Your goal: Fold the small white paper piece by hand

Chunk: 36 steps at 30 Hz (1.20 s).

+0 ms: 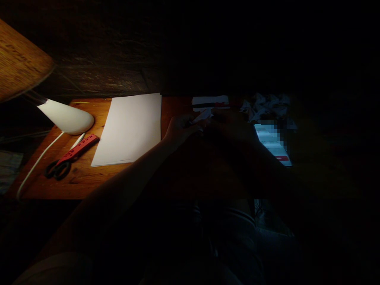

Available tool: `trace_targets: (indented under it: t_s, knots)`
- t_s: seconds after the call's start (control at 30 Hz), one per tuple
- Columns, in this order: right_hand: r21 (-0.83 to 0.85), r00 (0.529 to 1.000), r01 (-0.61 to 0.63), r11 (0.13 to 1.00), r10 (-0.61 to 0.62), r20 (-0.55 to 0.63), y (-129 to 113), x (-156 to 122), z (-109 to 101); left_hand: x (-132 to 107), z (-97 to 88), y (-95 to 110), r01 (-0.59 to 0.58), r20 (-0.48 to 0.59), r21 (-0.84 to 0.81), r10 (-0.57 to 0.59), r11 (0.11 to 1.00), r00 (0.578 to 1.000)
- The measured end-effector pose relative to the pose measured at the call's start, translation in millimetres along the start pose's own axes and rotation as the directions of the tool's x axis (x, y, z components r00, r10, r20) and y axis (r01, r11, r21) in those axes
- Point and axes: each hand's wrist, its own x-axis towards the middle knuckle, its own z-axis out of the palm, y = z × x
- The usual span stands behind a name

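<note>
The scene is very dark, lit by a lamp at the left. My left hand (181, 128) rests on the wooden table (86, 182), its fingers curled onto a small white piece of folded paper (204, 116). My right hand (234, 124) sits in deep shadow just right of that paper and seems to touch it; its fingers are hard to make out. A stack of white paper sheets (129, 128) lies left of my left hand.
A white lamp base (67, 116) with its cord stands at the table's left, under a woven shade (18, 59). Red-sheathed scissors (73, 156) lie beside it. A lit phone screen (273, 144), crumpled paper (267, 105) and a small white packet (210, 101) lie at the right.
</note>
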Motion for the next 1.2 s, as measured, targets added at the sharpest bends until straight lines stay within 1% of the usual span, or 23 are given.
trace_targets:
  t_s: [0.17, 0.27, 0.37, 0.5, 0.6, 0.7, 0.83, 0.97, 1.03, 1.1, 1.2]
  knots:
    - [-0.054, 0.999, -0.021, 0.998, 0.023, 0.028, -7.6, -4.0, -1.6, -2.4, 1.7, 3.0, 0.028, 0.029, 0.029, -0.029, 0.999, 0.999]
    - [-0.030, 0.999, -0.037, 0.999, 0.038, 0.035, -7.8, -3.7, -2.4, -2.9, 2.1, 4.4, 0.035, 0.029, 0.046, -0.037, 0.998, 0.999]
    - [0.010, 0.997, -0.043, 0.999, 0.042, 0.058, -5.4, -2.5, -2.7, -1.9, 1.4, 2.9, 0.013, 0.012, 0.035, -0.014, 0.999, 1.000]
    - [0.063, 0.999, -0.051, 0.997, 0.049, 0.020, -0.1, -1.3, -2.2, -0.1, -0.1, -0.7, -0.021, -0.009, 0.040, 0.021, 0.999, 1.000]
    - [0.024, 1.000, -0.022, 0.999, 0.022, 0.002, 0.6, -1.9, -1.2, -0.1, 0.1, -0.5, -0.026, -0.004, 0.011, 0.026, 1.000, 1.000]
    - [-0.028, 1.000, 0.005, 1.000, -0.005, 0.000, -4.1, -3.4, -0.6, -1.6, 1.5, 2.0, -0.013, 0.001, 0.009, 0.013, 1.000, 1.000]
    - [-0.108, 0.999, 0.007, 0.994, -0.002, 0.039, -13.4, -5.1, -1.8, -3.6, 3.3, 4.0, 0.001, 0.016, 0.030, -0.001, 1.000, 1.000]
    - [-0.132, 0.999, 0.005, 0.991, 0.001, 0.046, -15.4, -5.4, -2.0, -3.9, 4.5, 3.8, 0.039, 0.013, 0.027, -0.040, 0.999, 0.999]
    - [-0.138, 0.999, 0.014, 0.990, -0.009, 0.031, -11.7, -4.8, -1.6, -3.3, 4.7, 3.8, 0.044, 0.010, 0.025, -0.044, 0.999, 0.999]
    - [-0.140, 1.000, 0.021, 0.990, -0.022, -0.002, -5.6, -3.7, -1.2, -2.1, 4.0, 3.5, 0.033, -0.019, 0.026, -0.032, 0.999, 0.999]
    - [-0.153, 0.989, 0.047, 0.987, -0.067, -0.128, 4.8, -2.3, -0.7, 0.8, 1.5, 0.6, 0.014, -0.122, 0.034, -0.010, 0.999, 0.992]
